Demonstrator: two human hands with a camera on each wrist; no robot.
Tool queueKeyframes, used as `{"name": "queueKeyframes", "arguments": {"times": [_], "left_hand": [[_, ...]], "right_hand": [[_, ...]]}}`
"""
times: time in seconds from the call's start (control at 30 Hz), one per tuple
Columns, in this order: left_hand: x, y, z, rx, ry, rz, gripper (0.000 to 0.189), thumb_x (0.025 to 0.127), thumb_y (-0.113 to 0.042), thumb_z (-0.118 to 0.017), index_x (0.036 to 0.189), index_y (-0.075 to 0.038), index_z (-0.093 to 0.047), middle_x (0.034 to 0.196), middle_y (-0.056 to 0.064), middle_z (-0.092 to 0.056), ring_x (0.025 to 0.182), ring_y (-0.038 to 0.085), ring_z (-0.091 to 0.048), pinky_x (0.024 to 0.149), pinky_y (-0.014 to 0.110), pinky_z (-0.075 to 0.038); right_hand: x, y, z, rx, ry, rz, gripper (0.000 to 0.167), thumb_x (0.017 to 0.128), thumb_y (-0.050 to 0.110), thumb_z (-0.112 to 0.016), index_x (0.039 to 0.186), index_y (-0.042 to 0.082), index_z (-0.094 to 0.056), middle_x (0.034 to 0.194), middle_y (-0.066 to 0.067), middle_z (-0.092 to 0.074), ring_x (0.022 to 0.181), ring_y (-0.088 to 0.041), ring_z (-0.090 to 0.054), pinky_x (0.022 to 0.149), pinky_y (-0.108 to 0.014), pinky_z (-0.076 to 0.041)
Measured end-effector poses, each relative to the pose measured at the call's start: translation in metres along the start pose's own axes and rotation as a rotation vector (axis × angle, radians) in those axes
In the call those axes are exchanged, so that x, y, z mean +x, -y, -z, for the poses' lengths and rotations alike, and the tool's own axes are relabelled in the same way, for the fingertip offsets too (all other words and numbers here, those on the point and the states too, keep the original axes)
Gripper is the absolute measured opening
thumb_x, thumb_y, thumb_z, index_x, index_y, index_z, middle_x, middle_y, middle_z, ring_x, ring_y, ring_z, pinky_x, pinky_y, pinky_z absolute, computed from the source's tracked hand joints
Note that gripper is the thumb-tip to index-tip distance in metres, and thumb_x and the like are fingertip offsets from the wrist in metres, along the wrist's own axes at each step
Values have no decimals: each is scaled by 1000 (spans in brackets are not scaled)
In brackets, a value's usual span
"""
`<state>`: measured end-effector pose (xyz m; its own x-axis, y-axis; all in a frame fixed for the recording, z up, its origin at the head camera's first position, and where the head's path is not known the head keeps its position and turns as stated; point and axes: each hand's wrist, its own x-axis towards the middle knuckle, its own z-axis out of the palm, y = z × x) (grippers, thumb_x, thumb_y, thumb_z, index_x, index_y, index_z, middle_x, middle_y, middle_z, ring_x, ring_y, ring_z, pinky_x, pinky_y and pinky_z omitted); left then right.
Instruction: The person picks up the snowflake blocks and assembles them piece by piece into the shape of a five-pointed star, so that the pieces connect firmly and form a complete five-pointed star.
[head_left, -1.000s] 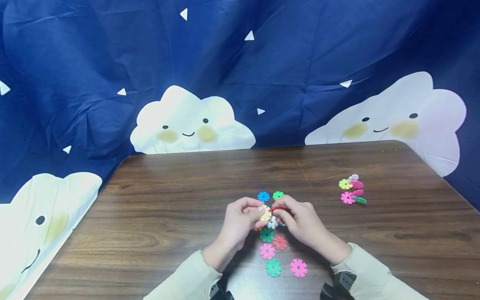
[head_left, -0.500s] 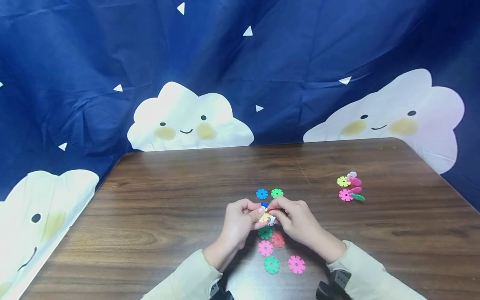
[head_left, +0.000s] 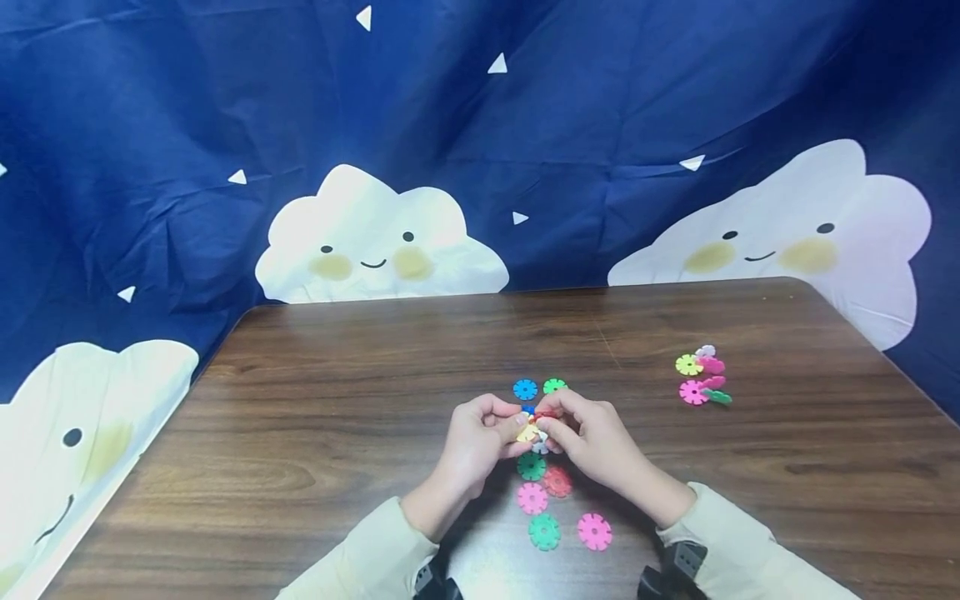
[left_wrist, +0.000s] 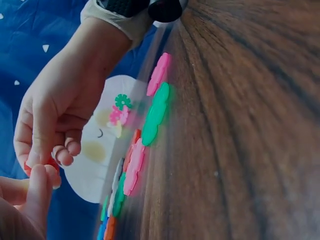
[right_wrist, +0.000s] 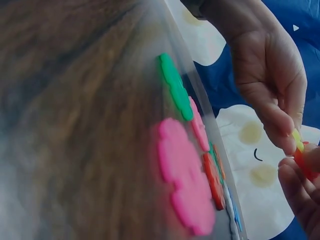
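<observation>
In the head view my left hand (head_left: 477, 440) pinches a yellow notched plastic disc (head_left: 527, 432) between thumb and fingers. My right hand (head_left: 597, 437) pinches a red notched disc (head_left: 546, 414) right against it. The right wrist view shows the yellow disc (right_wrist: 297, 140) and the red disc (right_wrist: 303, 164) meeting at an angle; whether their slots are engaged I cannot tell. Both hands are raised above the table. Under them lie a white disc (head_left: 540, 444) and a dark blue disc (head_left: 528, 410), partly hidden by fingers.
Loose discs lie on the wooden table (head_left: 337, 400): blue (head_left: 525, 389), light green (head_left: 553, 386), dark green (head_left: 532, 467), red-orange (head_left: 557, 482), pink (head_left: 532, 498), green (head_left: 544, 532) and another pink (head_left: 595, 532). Two joined clusters (head_left: 693, 392) stand at the right. A blue cloud-patterned cloth (head_left: 562, 125) hangs behind.
My right hand has brought the red disc in against the yellow one, moving slightly left. My left hand stays nearly in place. The whole head view has shifted a little.
</observation>
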<state>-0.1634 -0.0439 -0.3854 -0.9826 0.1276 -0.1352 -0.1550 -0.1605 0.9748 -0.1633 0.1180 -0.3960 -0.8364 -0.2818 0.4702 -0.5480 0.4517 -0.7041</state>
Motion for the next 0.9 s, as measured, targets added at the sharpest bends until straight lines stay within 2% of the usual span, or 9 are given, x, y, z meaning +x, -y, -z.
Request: {"name": "queueKeyframes", "arguments": {"times": [0.1,0.2,0.3,0.4,0.53,0.67,0.77,0.9], "left_hand": [[2,0,2,-49,-6,24,17,83,7,-61,97,13,-54,67,5,-61,60,10,-64,59,24,-57],[3,0,4,-91,-20,42,16,84,5,-60,98,11,-54,68,4,-61,60,10,-64,60,23,-57],[4,0,6,-133,-34,50,14,86,3,-60,98,9,-54,71,4,-62,62,11,-65,63,25,-57],[4,-1,8,-148,-43,53,14,86,2,-60,97,8,-54,69,3,-64,61,11,-65,61,24,-57],[4,0,9,-123,-54,54,15,86,0,-61,98,7,-55,64,-1,-63,55,8,-60,50,17,-50],[4,1,10,-128,-62,54,12,85,1,-59,95,5,-55,65,-2,-61,55,6,-56,50,14,-45],[4,2,10,-159,-57,52,8,86,3,-57,93,3,-53,67,-1,-61,55,5,-56,53,15,-48],[5,3,10,-187,-56,55,8,87,3,-56,89,0,-49,69,1,-61,54,5,-57,57,16,-51]], "right_hand": [[1,0,4,58,28,-92,21,82,4,-67,102,7,-60,76,-3,-66,55,-4,-57,48,-21,-48],[0,-1,13,118,46,-159,32,83,7,-68,113,5,-55,90,-10,-68,56,-8,-60,48,-23,-49],[-2,-4,23,136,94,-208,33,83,11,-68,112,4,-54,86,-8,-67,56,-7,-58,48,-24,-49],[-4,-9,32,152,211,-224,31,82,15,-70,106,3,-55,78,-3,-62,55,-6,-55,45,-26,-48],[-9,-13,42,180,436,-139,29,77,19,-74,97,6,-58,73,-1,-57,58,-5,-53,45,-25,-49],[-15,-13,46,151,638,-27,32,72,27,-78,91,11,-58,76,1,-57,63,1,-51,53,-20,-47],[-19,-10,48,106,738,-4,36,67,31,-80,90,13,-58,79,4,-55,64,3,-49,54,-17,-45],[-24,-6,49,11,792,-3,40,61,31,-83,88,17,-56,77,11,-51,64,3,-47,57,-15,-43]]}}
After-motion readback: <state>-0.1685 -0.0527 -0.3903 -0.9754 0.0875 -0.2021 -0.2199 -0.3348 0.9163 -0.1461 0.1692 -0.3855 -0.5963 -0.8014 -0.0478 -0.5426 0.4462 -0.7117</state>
